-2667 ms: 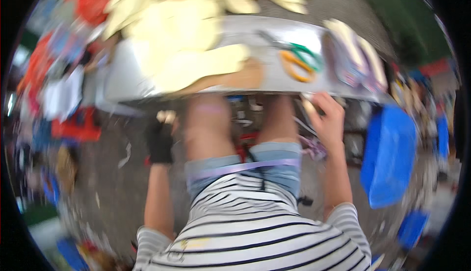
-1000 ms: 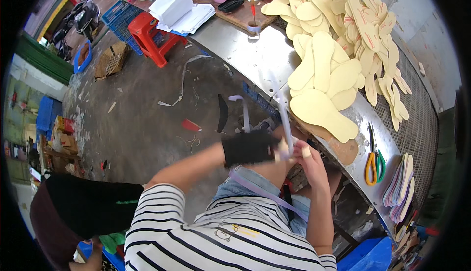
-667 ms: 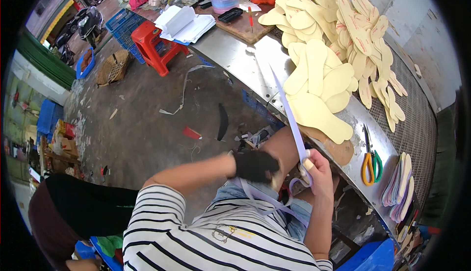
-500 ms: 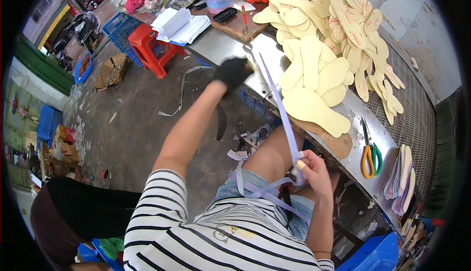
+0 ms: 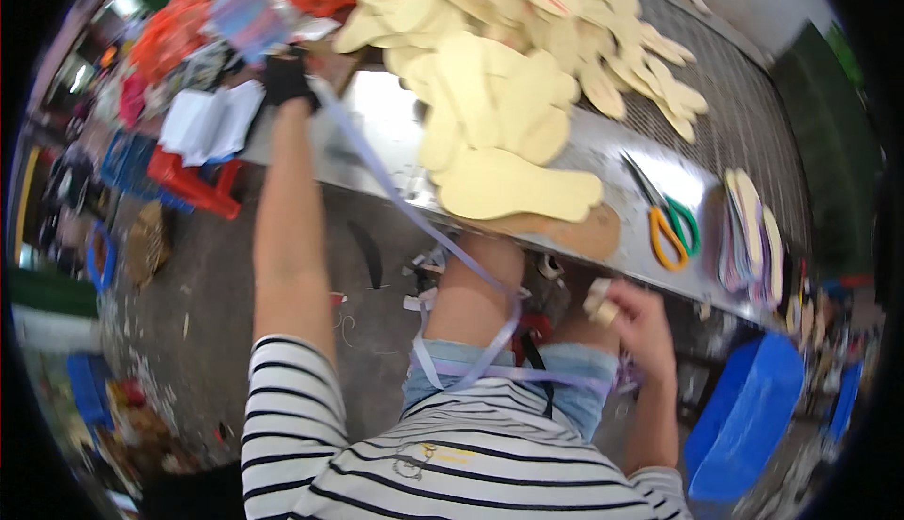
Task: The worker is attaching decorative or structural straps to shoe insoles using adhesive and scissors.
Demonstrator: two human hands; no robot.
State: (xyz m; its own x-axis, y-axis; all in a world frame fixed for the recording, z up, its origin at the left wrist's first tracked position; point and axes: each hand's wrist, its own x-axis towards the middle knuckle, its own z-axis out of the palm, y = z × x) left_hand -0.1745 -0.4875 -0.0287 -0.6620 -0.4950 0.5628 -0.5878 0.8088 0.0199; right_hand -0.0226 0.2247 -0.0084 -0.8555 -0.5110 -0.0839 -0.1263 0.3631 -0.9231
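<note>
My left hand (image 5: 287, 82), in a black glove, reaches out to the far left of the metal worktop (image 5: 363, 167). Its fingers are dark and blurred, so I cannot tell what they hold. Right beside it lies the upper end of a long pale purple strip (image 5: 386, 181); whether they touch is unclear. The strip runs down over the worktop edge and loops across my lap. Off to the right, above my thigh, my right hand (image 5: 636, 322) is open and loosely curled, with wrapped fingertips and nothing visible in it. The strip passes left of it, apart from the fingers.
Cream foot-shaped insoles (image 5: 513, 186) lie heaped on the worktop. Scissors (image 5: 667, 228) with orange and green handles rest near a stack of insoles (image 5: 750, 238). White papers (image 5: 209, 123) lie above a red stool (image 5: 202, 186). A blue bin (image 5: 744, 416) stands at the right.
My left hand has moved farther out and to the left. My right hand has let go of the strip and drawn to the right. The view has shifted too.
</note>
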